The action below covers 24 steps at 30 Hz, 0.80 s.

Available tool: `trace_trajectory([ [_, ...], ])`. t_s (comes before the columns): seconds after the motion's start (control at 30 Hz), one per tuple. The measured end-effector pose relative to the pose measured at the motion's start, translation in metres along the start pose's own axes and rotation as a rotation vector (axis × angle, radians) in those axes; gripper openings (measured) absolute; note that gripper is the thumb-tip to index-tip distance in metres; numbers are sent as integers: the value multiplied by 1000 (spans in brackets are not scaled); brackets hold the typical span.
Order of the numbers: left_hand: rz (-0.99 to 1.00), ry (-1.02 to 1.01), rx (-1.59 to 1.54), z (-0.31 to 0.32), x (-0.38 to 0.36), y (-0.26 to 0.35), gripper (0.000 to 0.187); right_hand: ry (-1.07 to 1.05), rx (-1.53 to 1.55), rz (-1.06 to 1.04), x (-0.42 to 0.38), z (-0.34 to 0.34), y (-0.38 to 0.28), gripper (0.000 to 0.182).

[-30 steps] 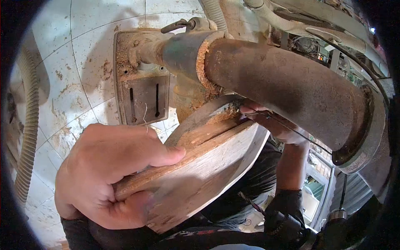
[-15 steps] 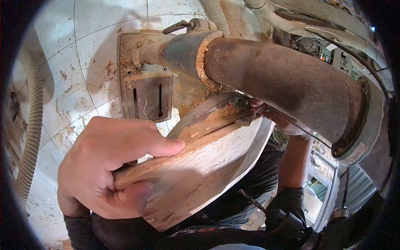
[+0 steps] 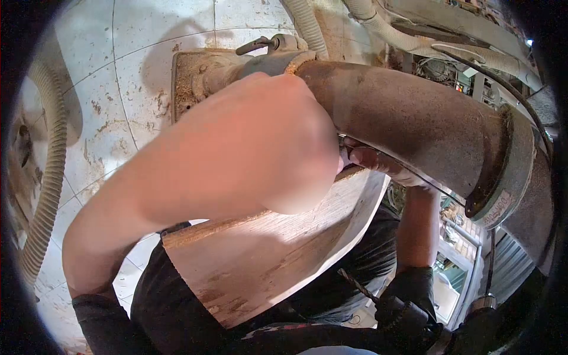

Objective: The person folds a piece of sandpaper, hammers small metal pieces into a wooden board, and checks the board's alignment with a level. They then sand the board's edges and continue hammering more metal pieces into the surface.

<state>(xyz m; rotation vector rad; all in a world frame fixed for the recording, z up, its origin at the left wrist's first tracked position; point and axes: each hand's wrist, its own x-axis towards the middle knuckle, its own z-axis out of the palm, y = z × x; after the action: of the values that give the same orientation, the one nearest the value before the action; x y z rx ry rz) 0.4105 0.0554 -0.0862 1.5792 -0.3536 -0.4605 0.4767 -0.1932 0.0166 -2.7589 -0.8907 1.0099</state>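
L hand (image 3: 236, 154) blurred; fingers hidden

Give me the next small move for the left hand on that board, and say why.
Probably bring the left hand back down to the board's near edge and grip it. That hand is lifted across the view, blurred, with no grip visible, while only the right hand touches the board at its far end under the rusty pipe. A board held at one end may tip.

The wooden board (image 3: 266, 254) lies below the rusty pipe (image 3: 414, 124), with the corrugated hose (image 3: 44, 177) far left.
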Motion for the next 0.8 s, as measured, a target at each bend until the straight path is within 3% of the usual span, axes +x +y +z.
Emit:
trace_trajectory([
  [0.13, -117, -73, -12, 4, 7, 8, 24, -3, -2, -7, 2, 0, 2, 32],
  [0.2, -130, 1, -100, 13, 10, 4, 22, 1, -3, -17, 3, -1, 4, 32],
  [0.3, 5, 98, -74, 19, 7, -3, 21, -3, 3, -10, 2, 0, 4, 32],
  [0.5, 20, 49, -76, 15, 5, -5, 23, 3, 4, -4, -3, -1, 2, 34],
  [0.7, -152, -60, -155, 7, 3, -3, 20, 5, -1, -3, -4, 0, 2, 35],
  [0.8, -90, -33, -135, 10, 2, -5, 18, 9, -9, -3, -4, -2, 3, 35],
])
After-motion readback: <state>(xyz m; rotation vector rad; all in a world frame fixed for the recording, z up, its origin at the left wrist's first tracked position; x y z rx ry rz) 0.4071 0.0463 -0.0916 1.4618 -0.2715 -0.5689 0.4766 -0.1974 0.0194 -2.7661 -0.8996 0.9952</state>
